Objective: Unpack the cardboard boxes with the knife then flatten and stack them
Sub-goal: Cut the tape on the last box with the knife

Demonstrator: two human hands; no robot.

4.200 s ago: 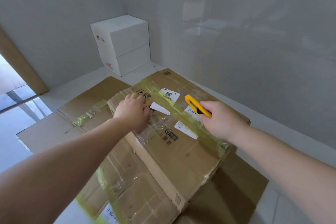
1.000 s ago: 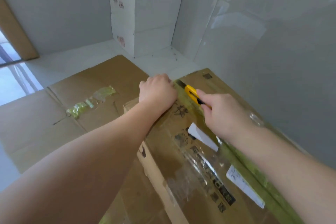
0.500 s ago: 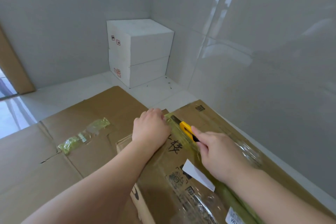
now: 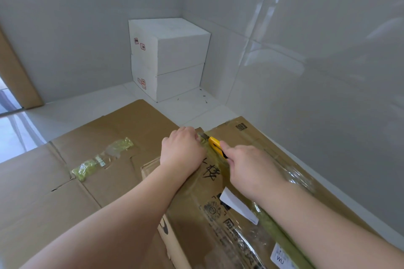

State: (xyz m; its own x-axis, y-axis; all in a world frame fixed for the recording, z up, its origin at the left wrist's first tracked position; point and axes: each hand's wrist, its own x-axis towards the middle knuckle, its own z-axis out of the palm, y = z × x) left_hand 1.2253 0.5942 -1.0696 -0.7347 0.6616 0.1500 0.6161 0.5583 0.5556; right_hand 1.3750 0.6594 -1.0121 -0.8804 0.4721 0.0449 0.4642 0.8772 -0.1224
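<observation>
**Entry: taped carton, knife set at the far end of the seam**

Item 1, cardboard box (image 4: 196,220): brown, sealed, lying on the floor near the right-hand wall and partly over the flattened sheets; a strip of yellow-green tape (image 4: 271,229) runs along its top from the far edge toward the camera, with clear film and printed labels beside it; not yet opened, by the look of the seam.

Item 2, knife (image 4: 215,145): yellow utility cutter, blade end pointing away and resting on the tape just beside the far edge; placed there, presumably, so one pull toward the body can slit the whole strip.

Item 3, right hand (image 4: 251,168): grip clenched round the knife handle, forefinger laid along its back, likely to press the blade down and steer it.

Item 4, left hand (image 4: 182,150): fingers curled over the far edge of the box, touching the tape just beside the blade; judged to be bracing the box against the pull; closeness to the blade is the risk here.

Item 5, flattened cardboard (image 4: 65,192): sheets spread on the floor left of the box, a crumpled tape remnant (image 4: 102,158) lying on them; seemingly the stack begun.

Item 6, white boxes (image 4: 168,59): two, one atop the other, in the far corner, well apart from the work.
</observation>
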